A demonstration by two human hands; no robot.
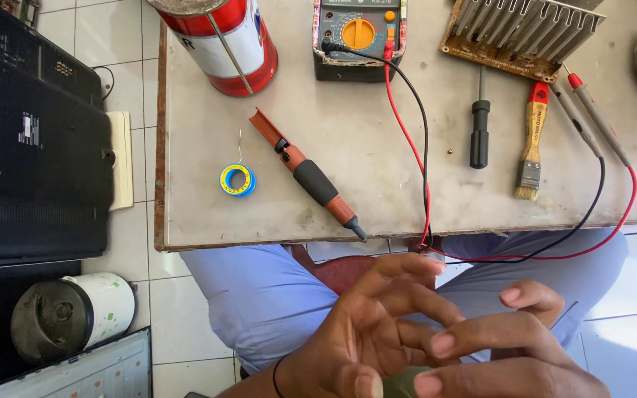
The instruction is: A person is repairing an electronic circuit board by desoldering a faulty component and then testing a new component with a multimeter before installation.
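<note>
Between both hands [436, 346], small dull-green object [398, 383], mostly hidden

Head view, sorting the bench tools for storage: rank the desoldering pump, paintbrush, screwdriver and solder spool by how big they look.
1. Desoldering pump, clearly the longest.
2. Paintbrush and screwdriver: similar lengths, too close to rank.
3. Solder spool, smallest.
All lie on the same table, so nearness hardly skews this.

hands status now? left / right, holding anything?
Left hand: open, fingers spread, thumb touching a small dark object.
Right hand: fingertips on the same object; whether it grips cannot be told.
</note>
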